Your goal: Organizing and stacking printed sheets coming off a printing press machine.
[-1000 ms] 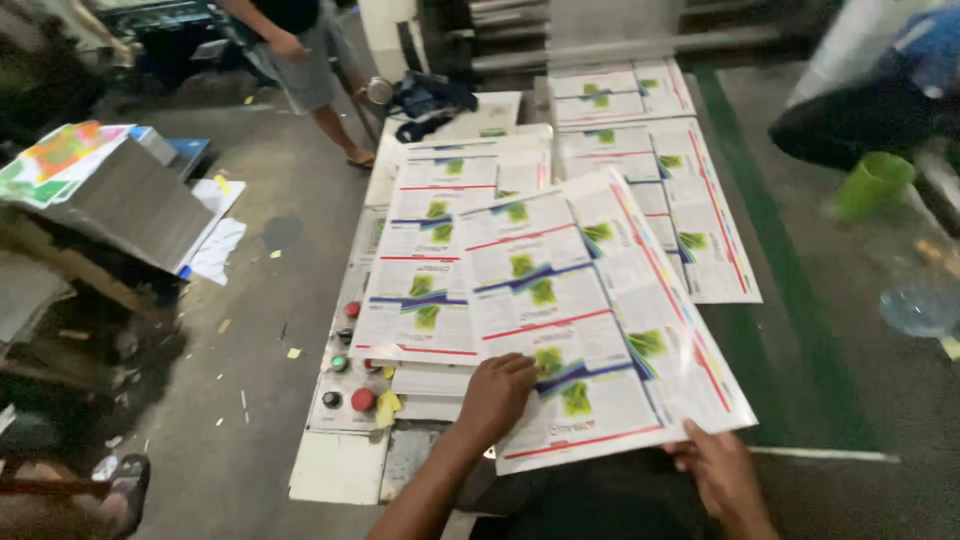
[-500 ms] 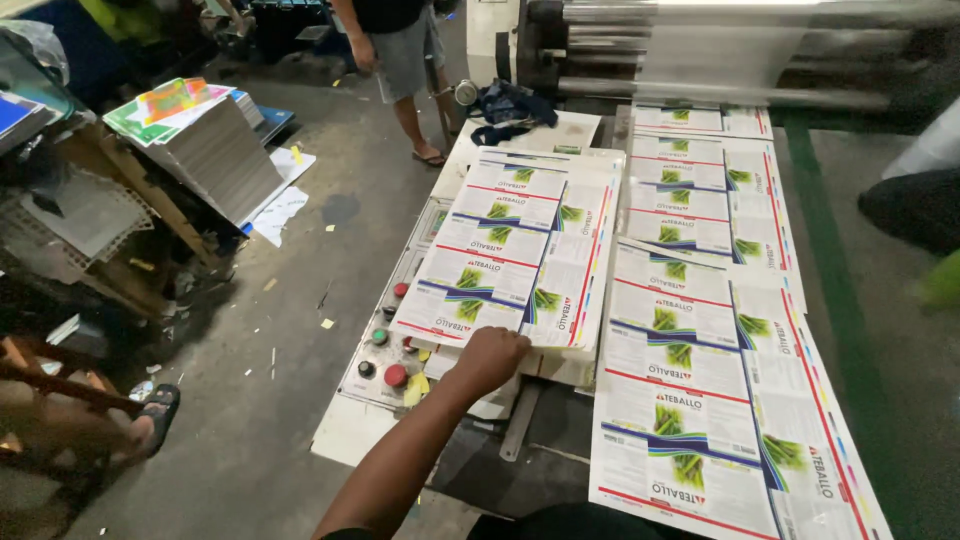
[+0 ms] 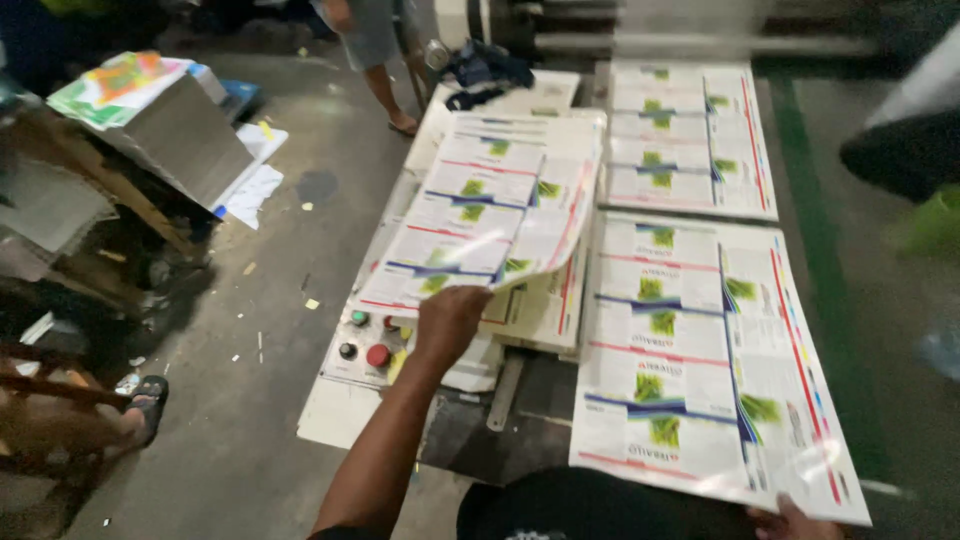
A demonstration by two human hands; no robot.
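Note:
My left hand (image 3: 448, 322) grips the near edge of a large printed sheet (image 3: 480, 215) with rows of white, green, blue and red labels, lifting it above a stack of like sheets (image 3: 545, 300) on the machine table. My right hand (image 3: 792, 522) shows only partly at the bottom edge, holding the near corner of another printed sheet (image 3: 700, 350) that lies to the right. A third printed sheet (image 3: 680, 140) lies farther back near the rollers.
A control panel (image 3: 365, 345) with red, green and black buttons sits below my left hand. Another person's legs (image 3: 375, 60) stand at the back. A pile of sheets on a wooden stand (image 3: 165, 120) is at left. A sandalled foot (image 3: 145, 400) shows lower left.
The right sheet has been laid down on the right side. My left hand now lifts the left sheet's near edge, which curls upward. The view has shifted a little.

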